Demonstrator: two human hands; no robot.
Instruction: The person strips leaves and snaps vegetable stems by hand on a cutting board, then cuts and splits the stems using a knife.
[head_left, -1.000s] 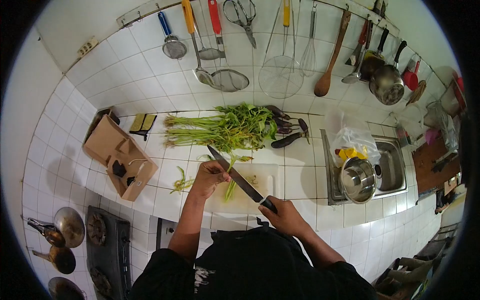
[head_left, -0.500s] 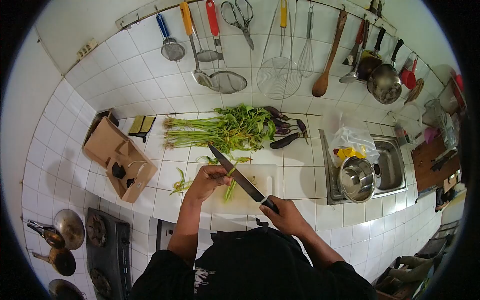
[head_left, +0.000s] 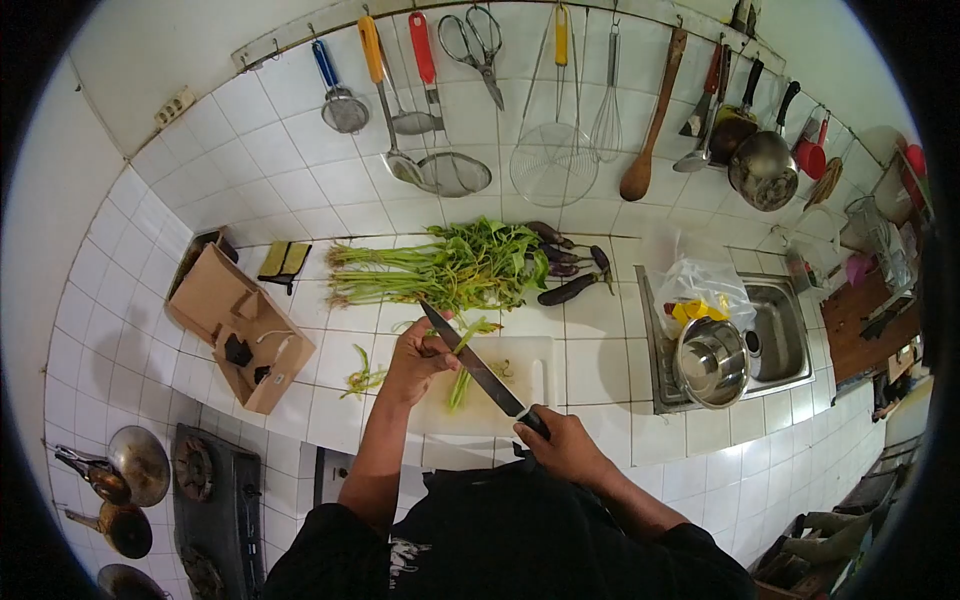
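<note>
My left hand (head_left: 421, 362) is closed on a green vegetable stem (head_left: 459, 388) over the white cutting board (head_left: 540, 375). My right hand (head_left: 562, 440) grips the black handle of a long knife (head_left: 482, 371). The blade slants up and left across the stem, close beside my left fingers. A pile of leafy greens (head_left: 470, 262) lies behind the board, stems pointing left. Dark eggplants (head_left: 568, 290) rest at the leafy end. Some green trimmings (head_left: 362, 376) sit left of the board.
An open cardboard box (head_left: 243, 318) and a sponge (head_left: 284, 260) are at the left. To the right, a metal bowl (head_left: 711, 362) and plastic bag (head_left: 705, 283) stand by the sink (head_left: 782, 330). Utensils hang above; a stove (head_left: 217, 500) is lower left.
The view has shifted slightly. My left fingers are a little more spread around the stem, and the knife has tilted slightly, its handle a bit lower.
</note>
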